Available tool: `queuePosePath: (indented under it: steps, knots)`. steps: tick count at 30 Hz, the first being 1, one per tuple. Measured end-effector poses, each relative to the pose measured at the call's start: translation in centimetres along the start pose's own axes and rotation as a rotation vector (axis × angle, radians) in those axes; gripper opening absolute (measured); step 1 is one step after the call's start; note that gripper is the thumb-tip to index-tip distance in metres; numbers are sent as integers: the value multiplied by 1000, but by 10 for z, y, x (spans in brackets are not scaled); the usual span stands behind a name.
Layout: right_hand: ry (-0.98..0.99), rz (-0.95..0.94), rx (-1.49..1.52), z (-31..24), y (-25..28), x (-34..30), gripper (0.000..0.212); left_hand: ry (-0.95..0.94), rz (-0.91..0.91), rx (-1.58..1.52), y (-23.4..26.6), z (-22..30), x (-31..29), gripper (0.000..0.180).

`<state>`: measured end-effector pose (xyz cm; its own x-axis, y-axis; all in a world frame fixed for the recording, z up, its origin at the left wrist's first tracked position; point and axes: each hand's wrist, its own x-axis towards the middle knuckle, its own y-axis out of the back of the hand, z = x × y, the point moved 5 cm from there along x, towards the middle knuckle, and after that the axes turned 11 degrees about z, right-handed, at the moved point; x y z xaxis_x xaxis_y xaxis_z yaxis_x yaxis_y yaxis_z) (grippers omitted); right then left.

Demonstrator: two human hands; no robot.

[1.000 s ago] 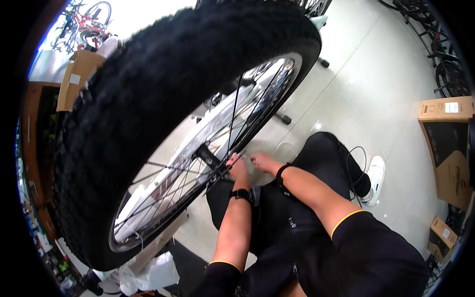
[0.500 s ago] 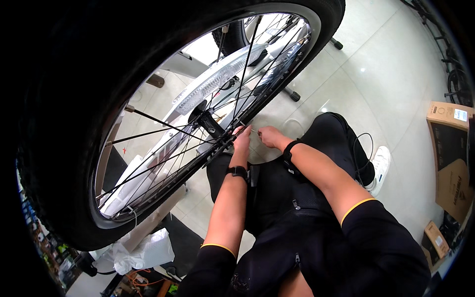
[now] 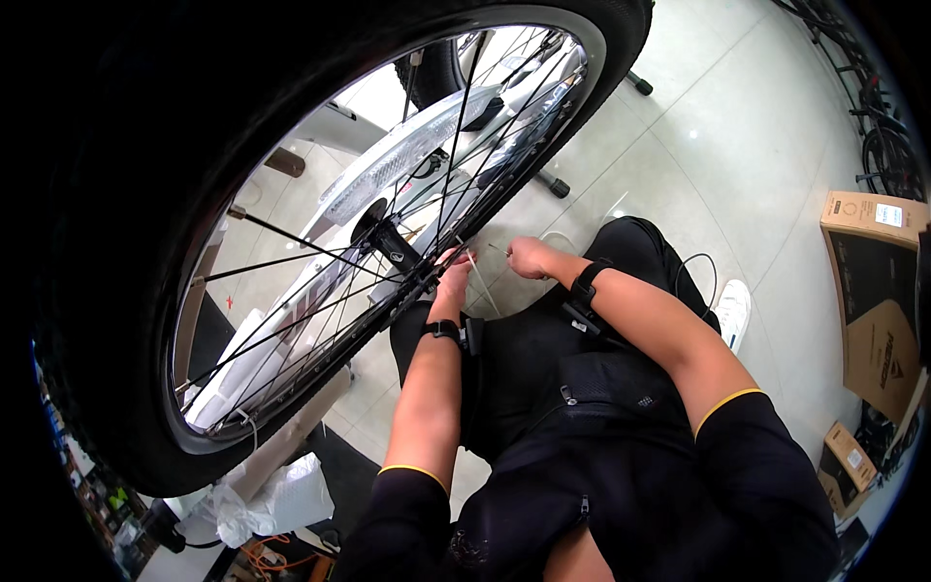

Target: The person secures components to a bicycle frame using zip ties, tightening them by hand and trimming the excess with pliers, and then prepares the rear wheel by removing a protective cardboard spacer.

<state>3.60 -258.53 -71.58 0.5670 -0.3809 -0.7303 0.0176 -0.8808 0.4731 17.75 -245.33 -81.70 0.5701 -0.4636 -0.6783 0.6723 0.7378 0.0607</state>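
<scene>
A large black-tyred bicycle wheel (image 3: 599, 58) with black spokes fills the left, its black hub (image 3: 393, 244) beside my left hand (image 3: 453, 269). The fingers of that hand are closed at the wheel's near side, by the hub end. A thin white strip like a zip tie (image 3: 485, 288) runs down from them over the floor. Just right of it, apart from the wheel, my right hand (image 3: 529, 258) is closed in a pinch. A thin tip sticks out from its fingers toward my left hand; its kind is too small to tell.
Behind the wheel lies a pale bicycle frame (image 3: 228, 383). Another white tie (image 3: 254, 427) hangs at the wheel's lower end, near white plastic wrapping (image 3: 291, 495). Cardboard boxes (image 3: 878, 339) stand at right, and a stand's foot (image 3: 556, 184) rests on the tiled floor.
My hands have moved slightly apart, the right one away from the left. The white strip now hangs free below my left fingers. The whole view has shifted a little.
</scene>
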Motion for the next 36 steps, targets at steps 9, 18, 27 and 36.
queuePosePath:
  steps: [9, 18, 27, 36]
  knots:
    - [37, 25, -31, 43, -26, 10, 29, -302, 224, 465, -22, 9, -3, 15]
    - [82, 92, 122, 9, -31, 4, 32, -59, 5, -104, -18, 13, -8, 20]
    - [99, 229, 138, -3, -38, 2, 28, 63, 92, 8, -18, 15, -4, 21]
    - [32, 237, 288, 3, -38, -1, 27, 209, 206, -76, -27, 13, 0, 19]
